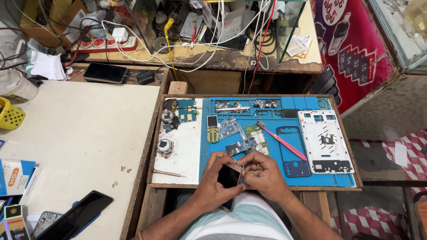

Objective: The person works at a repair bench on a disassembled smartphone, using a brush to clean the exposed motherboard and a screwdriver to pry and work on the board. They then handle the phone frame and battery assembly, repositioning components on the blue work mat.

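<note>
Both my hands meet at the near edge of a blue repair mat [275, 171]. My left hand [213, 184] wraps around a dark, slim phone [228, 178] held upright over my lap. My right hand [263, 174] pinches the phone's top edge, with a ring on one finger. Just beyond my fingers lie several small circuit boards [238, 133]. A pink toothbrush [281, 140] rests diagonally on the mat next to a blue phone frame [293, 151]. A white phone chassis [325, 141] lies at the mat's right end.
The mat sits in a wooden tray [153, 146] with a white board [189, 149], small round parts and a thin screwdriver [168, 173]. Left is a white table [75, 133] with a black phone [75, 215], boxes and a yellow cup [10, 114]. A cluttered shelf with cables and a power strip [109, 43] stands behind.
</note>
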Available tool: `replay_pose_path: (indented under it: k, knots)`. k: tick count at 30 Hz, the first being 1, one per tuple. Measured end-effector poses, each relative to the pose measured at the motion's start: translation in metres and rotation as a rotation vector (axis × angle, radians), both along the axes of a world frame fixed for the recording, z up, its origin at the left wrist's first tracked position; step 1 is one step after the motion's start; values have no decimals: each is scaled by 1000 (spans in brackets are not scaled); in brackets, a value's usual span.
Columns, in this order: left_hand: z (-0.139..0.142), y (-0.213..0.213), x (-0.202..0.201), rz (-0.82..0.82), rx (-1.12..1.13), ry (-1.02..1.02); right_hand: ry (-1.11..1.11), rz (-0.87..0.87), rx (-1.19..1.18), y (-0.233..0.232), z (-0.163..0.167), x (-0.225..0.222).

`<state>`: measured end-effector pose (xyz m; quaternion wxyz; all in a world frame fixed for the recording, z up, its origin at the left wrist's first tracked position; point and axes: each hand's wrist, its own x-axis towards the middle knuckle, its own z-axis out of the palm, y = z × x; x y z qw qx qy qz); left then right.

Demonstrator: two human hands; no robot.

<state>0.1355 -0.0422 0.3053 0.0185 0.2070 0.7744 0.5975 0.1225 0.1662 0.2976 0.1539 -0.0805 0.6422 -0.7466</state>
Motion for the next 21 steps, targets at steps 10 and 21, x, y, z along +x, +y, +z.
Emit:
replay_pose_path:
  k: [10,21]
  knots:
    - [-11,-1,-2,-36,-4,-72,250,-46,98,-3,-16,-4]
    - [-24,2,-1,-38,130,-108,263,-80,300,-10,-15,-5]
